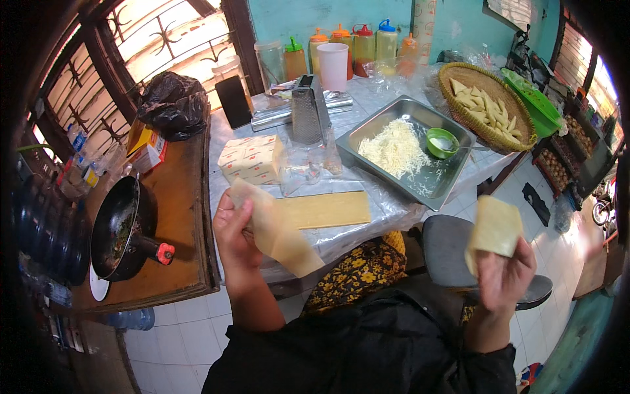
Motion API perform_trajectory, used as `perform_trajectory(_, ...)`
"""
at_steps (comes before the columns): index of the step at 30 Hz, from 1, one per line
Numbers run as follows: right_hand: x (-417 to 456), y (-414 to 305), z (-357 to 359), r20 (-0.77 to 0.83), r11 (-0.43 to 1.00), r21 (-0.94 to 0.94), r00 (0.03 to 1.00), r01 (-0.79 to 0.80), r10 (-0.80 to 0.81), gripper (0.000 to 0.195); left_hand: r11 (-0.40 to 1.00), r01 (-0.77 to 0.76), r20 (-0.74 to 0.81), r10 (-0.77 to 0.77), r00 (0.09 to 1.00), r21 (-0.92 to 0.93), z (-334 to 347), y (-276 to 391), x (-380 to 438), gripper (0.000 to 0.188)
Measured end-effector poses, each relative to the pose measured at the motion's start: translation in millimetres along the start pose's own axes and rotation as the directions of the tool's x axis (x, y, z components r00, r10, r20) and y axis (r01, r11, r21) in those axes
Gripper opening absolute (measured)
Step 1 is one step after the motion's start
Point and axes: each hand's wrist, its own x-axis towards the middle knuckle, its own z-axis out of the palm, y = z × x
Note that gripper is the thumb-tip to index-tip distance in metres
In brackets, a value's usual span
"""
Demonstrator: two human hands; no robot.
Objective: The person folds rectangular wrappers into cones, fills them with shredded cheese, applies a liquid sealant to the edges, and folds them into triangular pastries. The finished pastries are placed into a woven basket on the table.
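Note:
My left hand [239, 229] pinches a long thin dough strip [275, 231], which hangs down to the right over the table edge and looks blurred. Behind it a second flat dough strip [327, 209] lies on the plastic-covered table. Out to the right, past the table's edge, my right hand [507, 271] holds a folded piece of dough sheet [494, 226] up between thumb and fingers. A steel tray [443, 184] on the table bears a heap of grated cheese [393, 147] and a small green bowl [441, 147] with a spoon in it.
A wrapped block [251, 158] and a box grater [307, 111] stand behind the strip. A woven basket [445, 81] of folded dough triangles is at the back right. Sauce bottles [363, 51] line the wall. At left, a wok [118, 231] rests on a wooden table.

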Motion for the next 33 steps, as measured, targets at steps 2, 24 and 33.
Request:
perform_trajectory(2,32,37,26,-0.007,0.991,-0.131,1.0,-0.02,0.02,0.05,0.996,0.014,0.086,-0.021,0.996,0.083,9,4,-5,0.028)
perform_trajectory(24,13,85,-56,-0.129,0.476,-0.442,0.579,-0.76,0.805,0.036,0.861,-0.307,0.429,0.117,0.896,0.406,118,34,30,0.024)
perform_trajectory(33,-2,43,-107,0.02,0.874,0.069,0.876,-0.481,0.481,0.045,0.888,-0.297,0.321,0.184,0.929,0.351,126,8,6,0.022)
